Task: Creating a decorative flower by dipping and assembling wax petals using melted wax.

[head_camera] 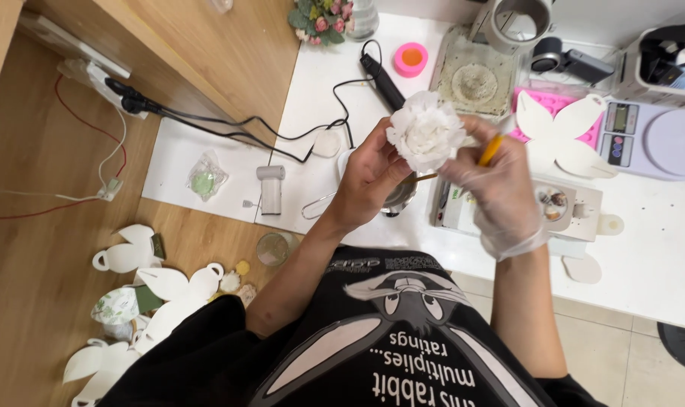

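Note:
My left hand (369,181) is bare and holds up a white ruffled flower (425,132) by its underside, above the white table (659,256). My right hand (501,185) wears a clear thin glove and grips a slim tool with a yellow handle (491,149), whose tip reaches toward the flower's right side. A small metal pot (399,200) sits on the table right beneath the hands.
A black corded wand (382,81), pink tape roll (410,59), pink mould with white petal cut-outs (561,128), digital scale (655,139) and square dish (474,79) crowd the table's far side. White petal shapes (161,290) and a glass (274,249) lie on the wooden floor left.

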